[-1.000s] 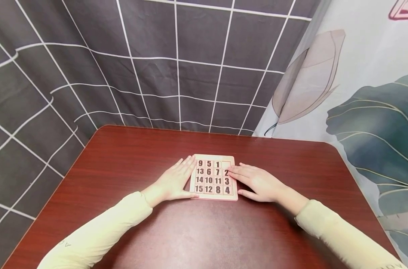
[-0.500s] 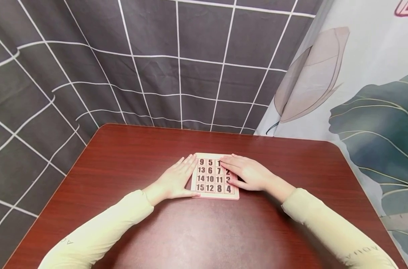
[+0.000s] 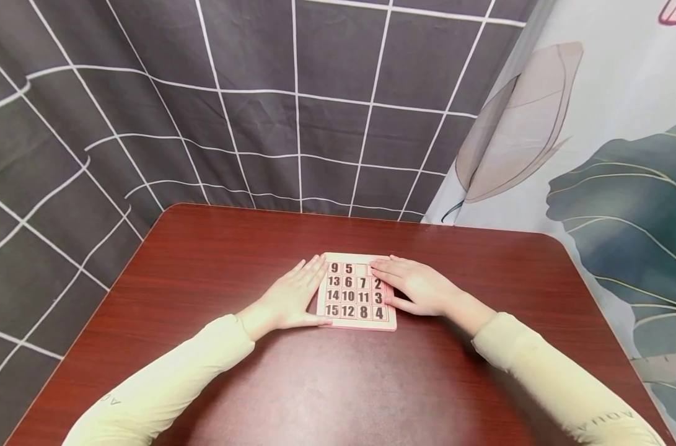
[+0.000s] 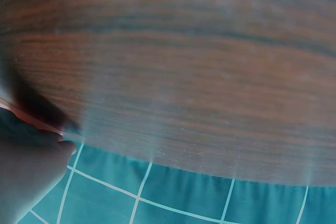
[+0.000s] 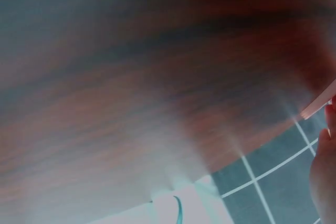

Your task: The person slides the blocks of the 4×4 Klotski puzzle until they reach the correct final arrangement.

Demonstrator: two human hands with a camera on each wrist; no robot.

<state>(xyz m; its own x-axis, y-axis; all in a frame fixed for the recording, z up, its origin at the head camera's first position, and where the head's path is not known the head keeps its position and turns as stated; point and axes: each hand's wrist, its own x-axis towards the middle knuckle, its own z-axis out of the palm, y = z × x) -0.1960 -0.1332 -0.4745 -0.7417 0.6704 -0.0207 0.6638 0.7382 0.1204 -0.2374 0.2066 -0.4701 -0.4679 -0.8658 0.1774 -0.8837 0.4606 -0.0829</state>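
Note:
A square number slide puzzle (image 3: 354,296) lies flat on the table, its light frame holding numbered tiles. My left hand (image 3: 290,296) rests along its left side, fingers straight at the upper left edge and thumb at the lower left corner. From the right, my right hand (image 3: 421,286) reaches over the top right corner with straight fingertips on the tile there, covering it. The third slot of the top row is bare beside the 5. Part of my left hand (image 4: 31,166) and the puzzle's edge (image 5: 320,100) appear in the wrist views.
The reddish-brown wooden table (image 3: 232,248) spreads around the puzzle. Behind and to the left hangs a dark curtain with white grid lines (image 3: 248,124). A white curtain with leaf prints (image 3: 594,93) borders the right side.
My right hand has moved up and left over the top row, then slightly back right. The 1 tile has left the third slot, leaving it bare. My left hand keeps its place.

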